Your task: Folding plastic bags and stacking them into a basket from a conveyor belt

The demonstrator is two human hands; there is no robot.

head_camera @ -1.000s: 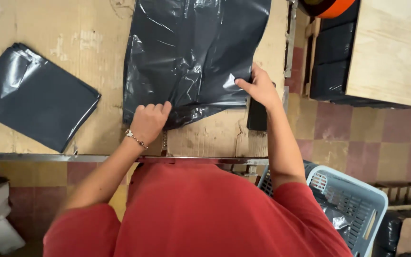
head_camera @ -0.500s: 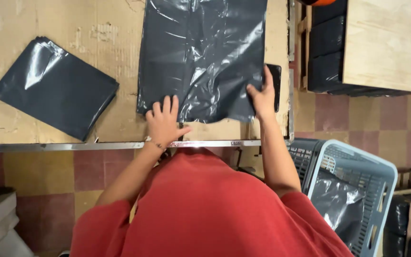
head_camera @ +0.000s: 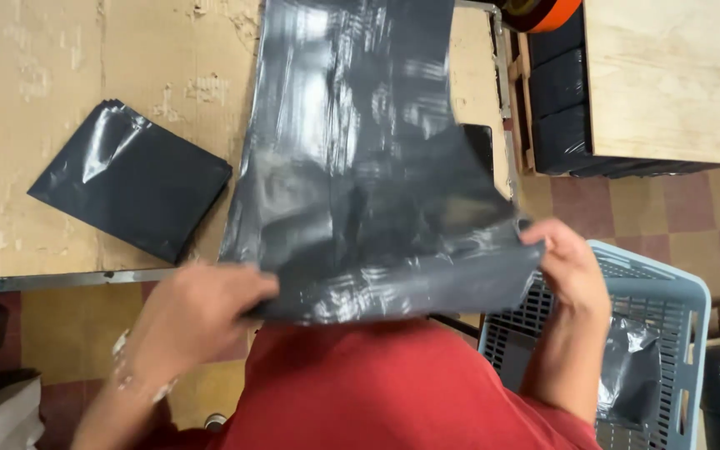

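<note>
A large dark grey plastic bag (head_camera: 360, 167) stretches from the cardboard-covered table (head_camera: 60, 100) toward my chest, its near edge lifted off the surface. My left hand (head_camera: 202, 312) grips the bag's near left corner. My right hand (head_camera: 564, 262) pinches the near right corner, held out over the floor beside the table. The bag is shiny and creased. I wear a red shirt (head_camera: 385, 392), which fills the bottom of the view.
A stack of folded dark grey bags (head_camera: 131, 192) lies on the table at the left. A light blue plastic basket (head_camera: 668, 300) with a dark bag inside stands on the tiled floor at the right. A wooden board (head_camera: 668, 75) over black blocks sits at the upper right.
Both hands were pressed flat on the bag at the table edge. Now they grip its near corners and have pulled that edge up and toward me, off the table.
</note>
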